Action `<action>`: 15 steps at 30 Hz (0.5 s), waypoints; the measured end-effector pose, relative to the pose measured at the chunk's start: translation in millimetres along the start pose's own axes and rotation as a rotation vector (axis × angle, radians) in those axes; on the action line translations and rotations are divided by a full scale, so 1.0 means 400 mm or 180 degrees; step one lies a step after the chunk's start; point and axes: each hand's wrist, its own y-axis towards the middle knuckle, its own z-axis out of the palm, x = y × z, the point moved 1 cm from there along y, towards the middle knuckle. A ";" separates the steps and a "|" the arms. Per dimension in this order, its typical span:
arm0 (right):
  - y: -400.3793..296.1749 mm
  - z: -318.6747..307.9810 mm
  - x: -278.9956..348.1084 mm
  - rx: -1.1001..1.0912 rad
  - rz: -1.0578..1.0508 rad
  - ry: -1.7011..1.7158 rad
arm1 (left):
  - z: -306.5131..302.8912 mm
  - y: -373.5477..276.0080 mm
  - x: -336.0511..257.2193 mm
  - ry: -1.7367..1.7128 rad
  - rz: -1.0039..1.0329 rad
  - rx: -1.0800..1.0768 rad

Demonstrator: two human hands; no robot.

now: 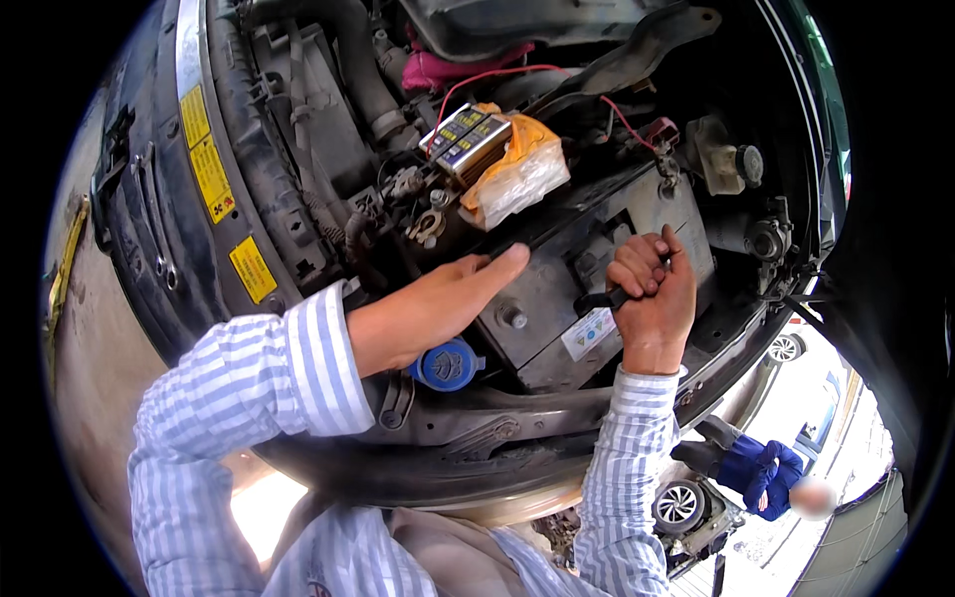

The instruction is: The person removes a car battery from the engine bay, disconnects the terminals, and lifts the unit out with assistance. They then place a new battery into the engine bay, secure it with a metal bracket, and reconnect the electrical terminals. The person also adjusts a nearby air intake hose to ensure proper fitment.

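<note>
A grey car battery (537,328) sits in the engine bay, a bare terminal post at its near left corner. My right hand (653,291) is closed over its right part, around a black strap or handle (597,301). My left hand (440,302) reaches across the battery's left edge, thumb extended; its fingers are mostly hidden. Beyond it, a metal-cased device (470,138) rests against an orange and clear plastic-wrapped bundle (522,183). A loose cable clamp (427,226) lies between the bundle and my left hand. A red wire (515,70) runs from the device towards a clamp (669,179) on the far terminal.
A blue washer-fluid cap (446,366) is below my left wrist. Two wrenches (155,216) lie on the front panel at left. A pink cloth (448,66) is tucked among the engine parts. A reservoir (720,160) stands at right. Another person (757,470) is outside the car, lower right.
</note>
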 end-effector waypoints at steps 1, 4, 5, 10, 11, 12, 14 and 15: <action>0.000 -0.003 -0.003 -0.0002 0.0010 -0.0079 | -0.003 -0.007 0.005 0.0145 0.0139 -0.0025; -0.009 -0.009 0.003 0.0095 0.0077 -0.0131 | -0.001 -0.048 -0.014 0.1404 0.0051 -0.0119; -0.010 -0.008 0.003 0.0093 0.0073 -0.0164 | 0.002 -0.059 -0.021 0.2126 0.0182 -0.0282; -0.022 -0.012 -0.002 0.0047 -0.0007 -0.0278 | 0.023 -0.076 -0.057 0.3652 0.0518 -0.0447; -0.018 -0.007 -0.001 0.0043 -0.0060 -0.0332 | 0.025 -0.083 -0.074 0.4040 0.0576 -0.0447; -0.014 -0.011 -0.005 0.0048 -0.0043 -0.0408 | 0.010 -0.090 -0.094 0.3963 0.0868 -0.0606; -0.013 -0.014 -0.012 0.0143 -0.0077 -0.0328 | -0.006 -0.105 -0.128 0.3375 0.1109 -0.0680; -0.008 -0.025 -0.010 0.0213 -0.0087 -0.0307 | -0.013 -0.101 -0.146 0.2914 0.1102 -0.0685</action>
